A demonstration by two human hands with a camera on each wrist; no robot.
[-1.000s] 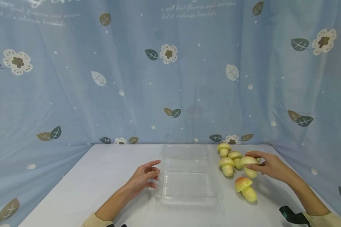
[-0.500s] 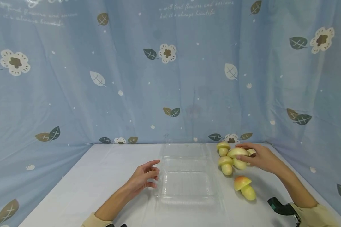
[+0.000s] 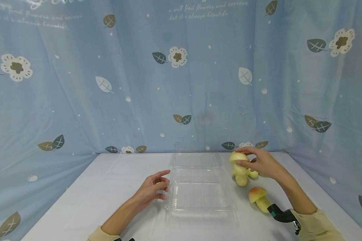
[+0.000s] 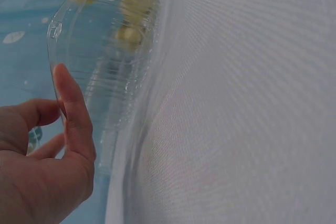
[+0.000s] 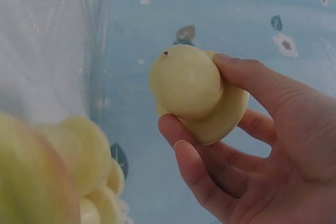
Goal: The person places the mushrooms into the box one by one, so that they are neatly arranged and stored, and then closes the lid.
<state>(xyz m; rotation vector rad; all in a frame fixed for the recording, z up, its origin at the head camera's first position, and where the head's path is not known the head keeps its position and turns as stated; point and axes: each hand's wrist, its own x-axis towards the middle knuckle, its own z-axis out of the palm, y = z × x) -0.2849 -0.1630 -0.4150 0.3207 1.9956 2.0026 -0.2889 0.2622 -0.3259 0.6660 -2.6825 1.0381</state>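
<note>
My right hand (image 3: 262,163) holds a pale yellow toy mushroom (image 5: 186,85) between thumb and fingers, its rounded stem facing the right wrist camera. In the head view it overlaps the loose mushrooms (image 3: 241,181) behind the container's right side. A clear plastic container (image 3: 199,197) lies with its lid folded open, the lid half (image 3: 197,160) toward the back. At its left edge is my left hand (image 3: 153,189); in the left wrist view its thumb and fingers pinch the thin clear rim (image 4: 51,51). Nothing shows inside the container.
One mushroom with an orange-tinted cap (image 3: 257,194) lies nearer, right of the container and close to the right wrist's black camera mount (image 3: 279,214). A white cloth (image 3: 114,180) covers the table. Blue patterned curtain (image 3: 132,110) stands behind and at both sides.
My right hand has carried the mushroom leftward and slightly back, from the right of the group to over its far left mushrooms. The left hand stays at the container's edge.
</note>
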